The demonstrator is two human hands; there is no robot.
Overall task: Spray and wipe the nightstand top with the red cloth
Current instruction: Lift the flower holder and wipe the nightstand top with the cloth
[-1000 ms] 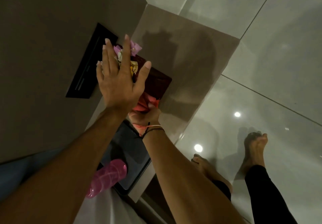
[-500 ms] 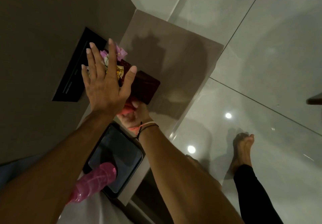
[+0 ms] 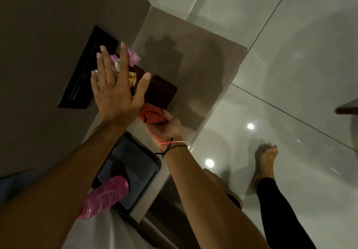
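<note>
The nightstand top (image 3: 203, 58) is a glossy beige slab running from the wall corner toward me. My right hand (image 3: 164, 130) grips the bunched red cloth (image 3: 152, 116) and presses it on the top, right beside a dark red box (image 3: 160, 91). My left hand (image 3: 116, 87) hovers flat, fingers spread, over the box's wall-side end and the pink and yellow flowers (image 3: 131, 60) there. It holds nothing. A pink translucent bottle (image 3: 104, 196) lies partly under my left forearm, at the near end.
A black tray (image 3: 135, 173) sits on the near end of the nightstand. A black panel (image 3: 83, 80) is set in the brown wall on the left. Shiny grey floor tiles (image 3: 290, 54) lie to the right, with my bare feet (image 3: 265, 163) standing there.
The cloth and my right hand have slid out from under my left hand toward the nightstand's front edge. My left hand stays spread above the flowers and box.
</note>
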